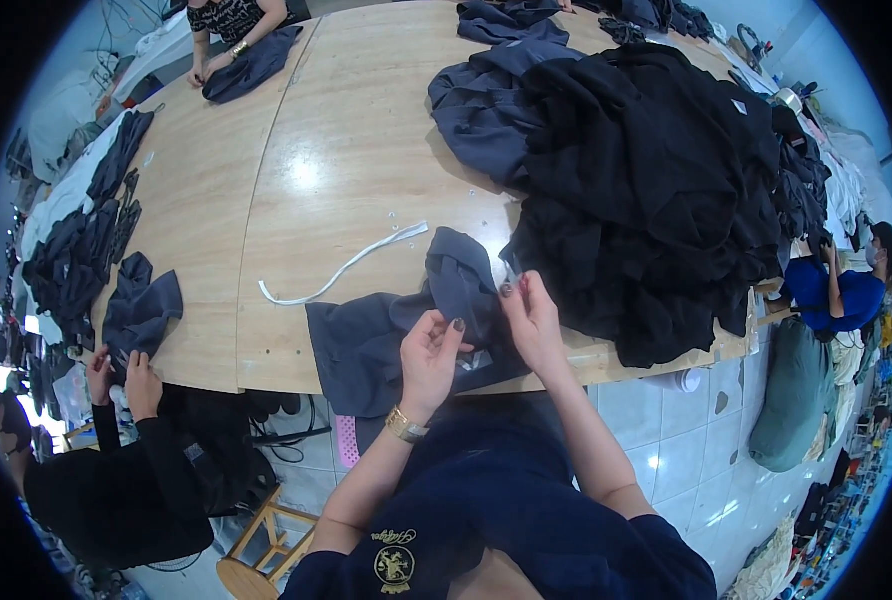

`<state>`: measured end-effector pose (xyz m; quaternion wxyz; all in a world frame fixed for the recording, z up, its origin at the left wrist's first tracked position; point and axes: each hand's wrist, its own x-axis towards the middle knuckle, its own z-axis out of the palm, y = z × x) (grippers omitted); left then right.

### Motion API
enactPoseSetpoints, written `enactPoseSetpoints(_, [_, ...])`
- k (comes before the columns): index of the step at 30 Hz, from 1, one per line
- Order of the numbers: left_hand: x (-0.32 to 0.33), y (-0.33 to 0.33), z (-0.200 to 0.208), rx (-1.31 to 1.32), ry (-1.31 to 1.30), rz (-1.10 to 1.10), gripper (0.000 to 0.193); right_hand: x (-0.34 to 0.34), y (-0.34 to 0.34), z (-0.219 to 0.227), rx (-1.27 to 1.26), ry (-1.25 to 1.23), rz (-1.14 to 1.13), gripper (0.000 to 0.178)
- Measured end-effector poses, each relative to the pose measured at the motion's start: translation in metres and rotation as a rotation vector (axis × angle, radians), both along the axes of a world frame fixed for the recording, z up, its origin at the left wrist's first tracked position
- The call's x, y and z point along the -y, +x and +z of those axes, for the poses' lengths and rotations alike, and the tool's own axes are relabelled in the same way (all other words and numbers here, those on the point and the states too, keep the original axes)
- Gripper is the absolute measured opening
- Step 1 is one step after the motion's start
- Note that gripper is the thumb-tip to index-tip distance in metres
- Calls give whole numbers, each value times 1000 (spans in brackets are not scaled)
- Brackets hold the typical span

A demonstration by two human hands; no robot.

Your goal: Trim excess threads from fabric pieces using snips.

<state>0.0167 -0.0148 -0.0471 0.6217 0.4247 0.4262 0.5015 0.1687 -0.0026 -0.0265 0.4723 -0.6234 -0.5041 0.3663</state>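
A dark grey garment [366, 345] lies at the table's near edge in front of me, part of it hanging over the edge. My left hand [431, 360], with a gold watch at its wrist, is closed, pinching a raised fold of this garment. My right hand [531, 325] is closed round small thread snips [523, 284], of which a red bit and a pale tip show; most of them is hidden by the fingers. The snips are beside the garment's upper fold. A white strip of tape [346, 268] curves over the table beyond the garment.
A large heap of black garments [646, 190] rises at the right, with grey ones [486, 110] behind it. Small white scraps dot the table [196, 290]. People handle grey garments at the left and far side. A wooden stool [266, 540] stands below left.
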Motion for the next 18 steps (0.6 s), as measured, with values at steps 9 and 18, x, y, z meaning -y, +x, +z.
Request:
enactPoseSetpoints(9, [0,-91,-5,-530,107,325,13,-25,17,-3,8,148,-34,18])
enactPoseSetpoints(18, [25,-158,-49,-917,-176,490,19,-29,33,-21,205,65,-140,21])
